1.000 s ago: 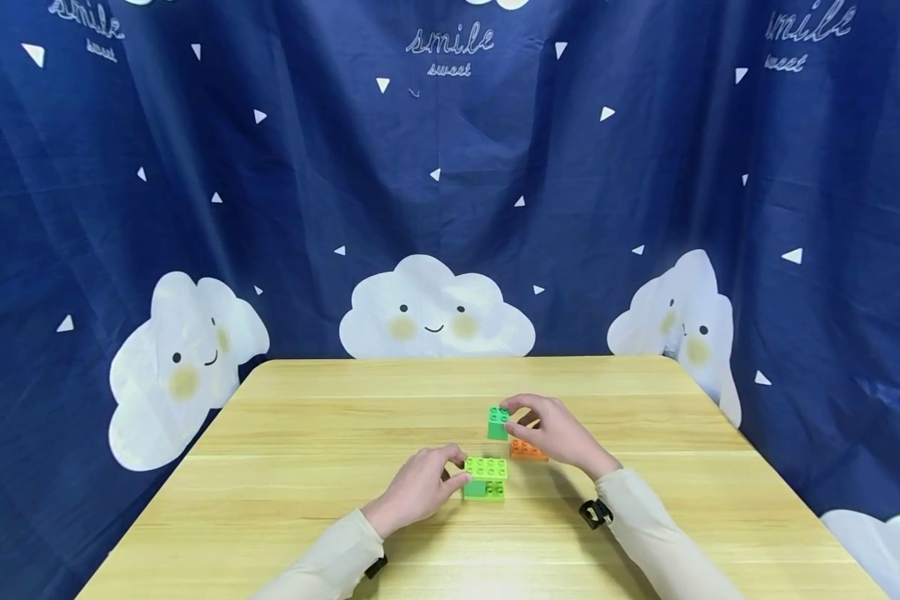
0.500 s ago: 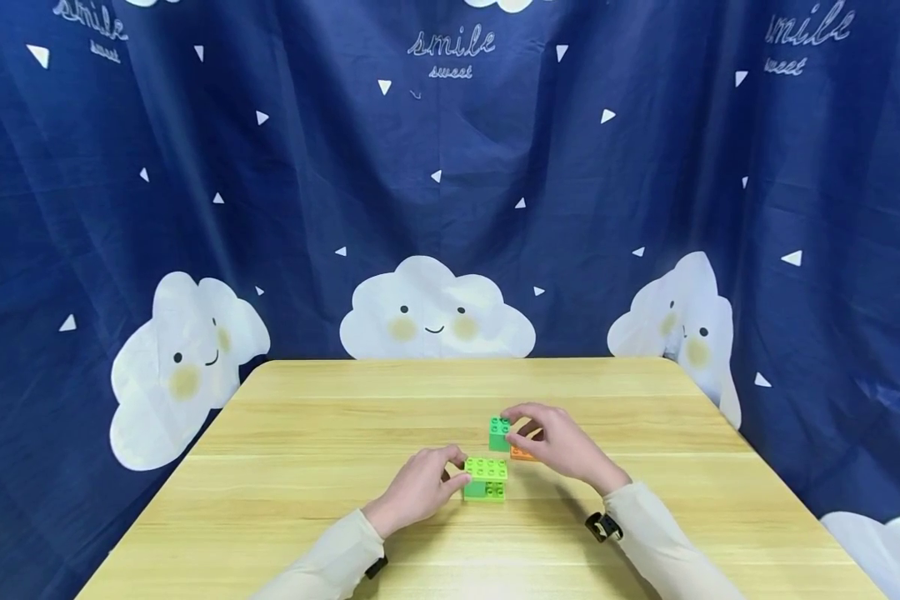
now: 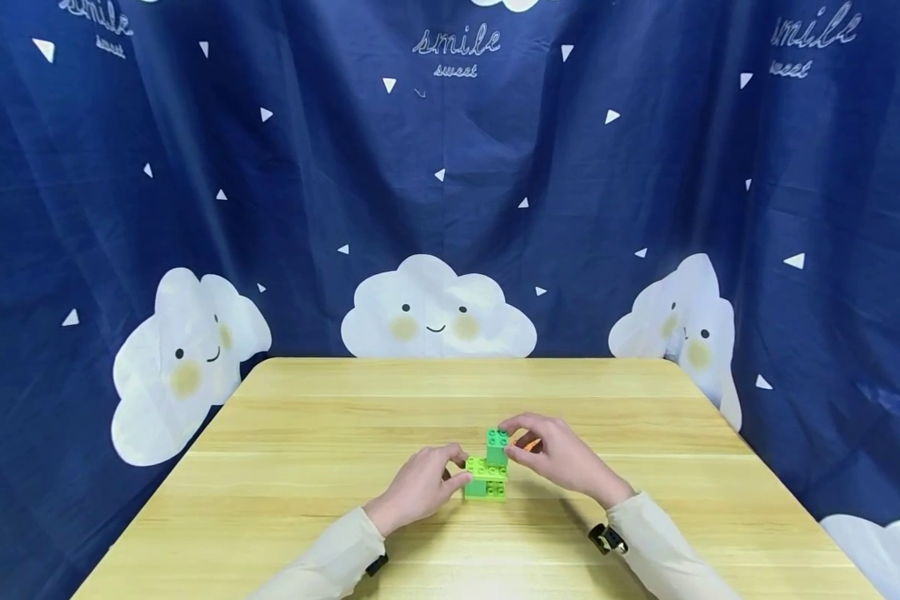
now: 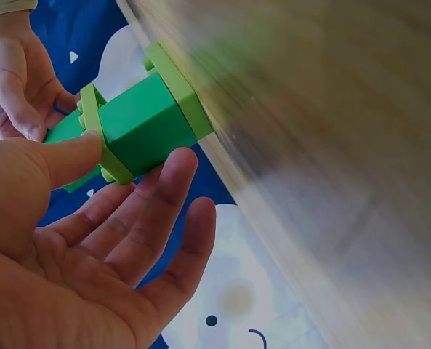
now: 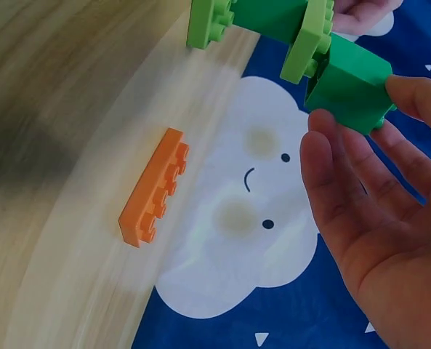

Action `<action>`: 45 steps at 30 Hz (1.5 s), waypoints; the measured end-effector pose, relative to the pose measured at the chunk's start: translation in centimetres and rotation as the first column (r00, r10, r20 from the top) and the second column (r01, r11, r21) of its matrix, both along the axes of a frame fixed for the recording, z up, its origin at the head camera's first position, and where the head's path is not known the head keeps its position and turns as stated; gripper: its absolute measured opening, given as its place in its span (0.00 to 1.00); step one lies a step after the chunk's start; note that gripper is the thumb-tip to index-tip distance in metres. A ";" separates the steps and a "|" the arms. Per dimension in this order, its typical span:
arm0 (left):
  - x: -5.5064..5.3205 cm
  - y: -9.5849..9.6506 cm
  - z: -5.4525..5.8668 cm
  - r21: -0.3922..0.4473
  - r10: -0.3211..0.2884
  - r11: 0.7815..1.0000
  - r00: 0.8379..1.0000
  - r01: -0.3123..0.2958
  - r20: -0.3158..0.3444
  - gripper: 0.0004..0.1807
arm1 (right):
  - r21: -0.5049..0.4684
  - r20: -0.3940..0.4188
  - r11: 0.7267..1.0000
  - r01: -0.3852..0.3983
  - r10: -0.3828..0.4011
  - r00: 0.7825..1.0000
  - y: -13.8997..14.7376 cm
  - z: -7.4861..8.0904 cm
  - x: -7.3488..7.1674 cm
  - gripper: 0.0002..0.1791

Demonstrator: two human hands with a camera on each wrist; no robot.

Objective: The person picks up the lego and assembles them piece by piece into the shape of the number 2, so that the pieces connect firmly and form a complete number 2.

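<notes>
On the table stands a small stack of building bricks: a lime bottom plate (image 3: 497, 492), a green block (image 4: 146, 125) on its left part, and a lime top plate (image 3: 480, 469). My left hand (image 3: 418, 487) holds the stack's left end, thumb against the top plate. My right hand (image 3: 566, 458) pinches a second green block (image 3: 497, 447) between thumb and fingers. That block is over the right half of the top plate. In the right wrist view its underside (image 5: 313, 86) meets the plate's studs, slightly tilted; whether it is pressed down I cannot tell.
An orange brick (image 5: 151, 189) lies on the wooden table (image 3: 330, 417) behind the right hand, mostly hidden in the head view. A blue curtain (image 3: 307, 167) with white clouds hangs beyond the table's far edge.
My right hand has brought the green block down and toward me, from behind the stack to the top plate's right half. The left hand has stayed at the stack.
</notes>
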State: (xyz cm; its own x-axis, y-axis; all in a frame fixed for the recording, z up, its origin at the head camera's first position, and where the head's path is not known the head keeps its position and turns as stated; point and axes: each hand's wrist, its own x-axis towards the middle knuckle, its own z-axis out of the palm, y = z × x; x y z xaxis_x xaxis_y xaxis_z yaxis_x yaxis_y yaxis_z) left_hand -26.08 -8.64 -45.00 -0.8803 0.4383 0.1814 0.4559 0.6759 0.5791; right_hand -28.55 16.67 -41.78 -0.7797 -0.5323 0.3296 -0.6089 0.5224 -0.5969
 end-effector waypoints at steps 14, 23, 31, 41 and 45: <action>0.0 0.0 -0.1 0.013 0.003 1.000 1.000 -0.003 -0.006 0.17 | 0.028 0.036 0.999 -0.031 0.030 0.999 0.3 -0.4 0.6 0.17; 0.0 0.0 -0.1 0.006 0.004 1.000 1.000 -0.004 -0.013 0.17 | -0.016 0.107 0.999 -0.028 0.029 0.994 -0.2 -0.9 0.8 0.17; -0.1 0.0 -0.2 0.001 0.006 1.000 1.000 -0.006 -0.017 0.17 | -0.161 0.355 0.986 -0.051 0.106 0.929 -0.8 -1.3 0.8 0.18; 0.0 0.1 -0.2 0.010 0.000 1.000 1.000 0.000 -0.012 0.17 | -0.296 0.507 0.951 -0.092 0.237 0.829 -0.6 -1.9 0.7 0.20; -0.1 0.0 -0.2 0.011 0.002 1.000 1.000 -0.001 -0.012 0.16 | -0.297 0.512 0.949 -0.108 0.253 0.820 -0.4 -1.8 0.6 0.20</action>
